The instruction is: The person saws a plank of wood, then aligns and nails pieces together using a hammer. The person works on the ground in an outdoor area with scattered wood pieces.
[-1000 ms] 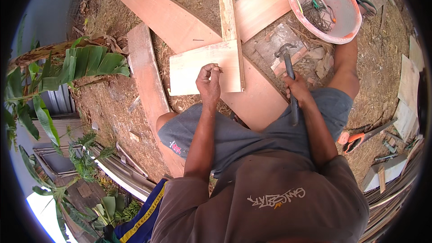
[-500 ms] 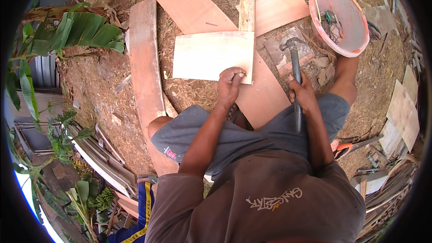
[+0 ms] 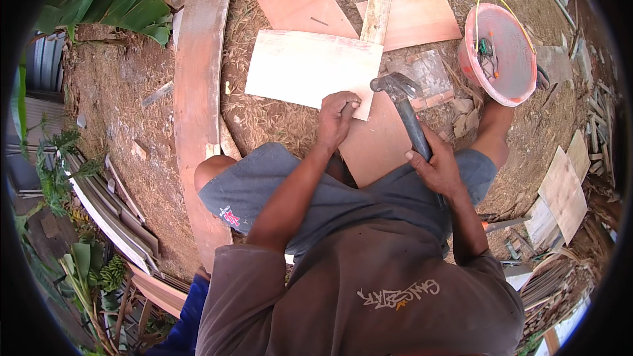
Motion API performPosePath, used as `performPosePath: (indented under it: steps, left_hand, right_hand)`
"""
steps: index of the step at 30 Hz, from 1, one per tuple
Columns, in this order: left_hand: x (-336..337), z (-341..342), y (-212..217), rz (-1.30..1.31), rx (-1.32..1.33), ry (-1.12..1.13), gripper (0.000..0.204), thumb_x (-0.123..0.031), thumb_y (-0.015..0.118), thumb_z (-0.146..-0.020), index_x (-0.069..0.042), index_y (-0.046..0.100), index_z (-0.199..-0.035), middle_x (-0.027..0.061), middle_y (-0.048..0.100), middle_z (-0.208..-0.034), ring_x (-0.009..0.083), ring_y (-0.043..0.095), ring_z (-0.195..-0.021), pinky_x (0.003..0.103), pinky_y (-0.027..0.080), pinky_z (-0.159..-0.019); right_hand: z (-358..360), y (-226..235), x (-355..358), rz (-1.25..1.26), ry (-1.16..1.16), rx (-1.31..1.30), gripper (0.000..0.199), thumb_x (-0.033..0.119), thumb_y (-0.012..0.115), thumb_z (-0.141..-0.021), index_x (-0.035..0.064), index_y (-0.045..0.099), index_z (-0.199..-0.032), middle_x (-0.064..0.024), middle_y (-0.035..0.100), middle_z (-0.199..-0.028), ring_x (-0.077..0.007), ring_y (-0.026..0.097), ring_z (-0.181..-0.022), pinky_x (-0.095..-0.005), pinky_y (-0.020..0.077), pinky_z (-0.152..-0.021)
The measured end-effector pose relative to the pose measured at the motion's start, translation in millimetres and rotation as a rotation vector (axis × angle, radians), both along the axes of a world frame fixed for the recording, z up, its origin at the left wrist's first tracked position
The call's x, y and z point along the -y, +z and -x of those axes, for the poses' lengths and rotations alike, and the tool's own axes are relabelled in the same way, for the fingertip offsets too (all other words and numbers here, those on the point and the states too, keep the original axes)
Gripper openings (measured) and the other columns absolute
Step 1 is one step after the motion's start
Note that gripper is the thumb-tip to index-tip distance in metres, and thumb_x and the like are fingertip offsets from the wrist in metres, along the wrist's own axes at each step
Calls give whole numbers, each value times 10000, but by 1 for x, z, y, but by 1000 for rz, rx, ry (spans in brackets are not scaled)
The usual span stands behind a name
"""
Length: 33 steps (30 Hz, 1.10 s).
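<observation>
My left hand (image 3: 337,119) pinches something small, too small to make out, at the lower right corner of a pale plywood panel (image 3: 303,66) lying on the ground. My right hand (image 3: 436,166) grips the dark handle of a claw hammer (image 3: 403,103), whose head hovers just right of my left hand's fingers, above a reddish plywood sheet (image 3: 376,148). A narrow wooden strip (image 3: 378,1) runs away from the panel's far corner. I am crouched over the work, knees to either side.
A pink bucket (image 3: 508,86) holding small items stands at the right, by my right knee. A long curved plank (image 3: 196,92) lies to the left. More reddish boards (image 3: 415,18) lie beyond. Scrap boards (image 3: 562,192) and banana leaves (image 3: 105,3) line the edges.
The view has shifted closer over the panel. My left hand stays pinched at the panel's corner. The hammer head has come nearer to that hand.
</observation>
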<state>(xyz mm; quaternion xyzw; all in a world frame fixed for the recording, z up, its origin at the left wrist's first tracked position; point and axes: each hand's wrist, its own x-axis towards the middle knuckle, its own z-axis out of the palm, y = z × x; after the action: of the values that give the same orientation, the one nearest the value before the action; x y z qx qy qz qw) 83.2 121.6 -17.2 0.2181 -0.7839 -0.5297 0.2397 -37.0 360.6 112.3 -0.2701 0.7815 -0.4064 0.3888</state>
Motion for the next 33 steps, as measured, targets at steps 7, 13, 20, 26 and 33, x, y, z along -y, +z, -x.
performPosePath:
  steps: [7, 13, 20, 26, 33]
  left_hand:
    - [1, -5, -1, -19, 64, 5, 78, -99, 704, -934, -34, 737, -962, 109, 754, -1002, 299, 700, -1025, 422, 490, -973]
    - [6, -2, -1, 40, -1, -71, 90, -67, 708, -897, -24, 740, -969, 127, 747, -1006, 311, 693, -1028, 430, 491, -969]
    - [4, -6, -10, 37, 82, -29, 97, -52, 691, -902, -27, 743, -980, 134, 750, -1063, 331, 684, -1077, 425, 497, -993]
    - [9, -7, -10, 27, 57, -132, 130, -57, 617, -983, -53, 739, -1029, 128, 740, -1183, 311, 636, -1237, 414, 470, -1082]
    - [24, 6, 15, 51, 190, 10, 241, -101, 567, -1026, -82, 617, -1260, 151, 645, -1294, 337, 655, -1150, 423, 524, -999]
  right_hand:
    - [-9, 24, 14, 101, 168, -204, 673, 381, 652, -1003, 4, 435, -1517, -279, 678, -1145, -443, 699, -1048, -458, 543, -902]
    - [-6, 30, 27, -109, 310, -279, 591, 305, 602, -1036, 10, 419, -1515, -298, 668, -1166, -477, 681, -1024, -507, 540, -872]
    - [-11, 38, 18, 122, 287, -424, 593, 278, 622, -1016, 19, 424, -1511, -304, 668, -1181, -486, 673, -1008, -537, 532, -860]
    - [4, 2, 14, -87, 224, -350, 598, 295, 610, -1012, 34, 423, -1516, -308, 682, -1109, -473, 688, -986, -536, 538, -837]
    - [4, -32, 13, -159, 231, -399, 580, 298, 601, -1007, 39, 447, -1503, -279, 701, -920, -474, 697, -862, -566, 531, -746]
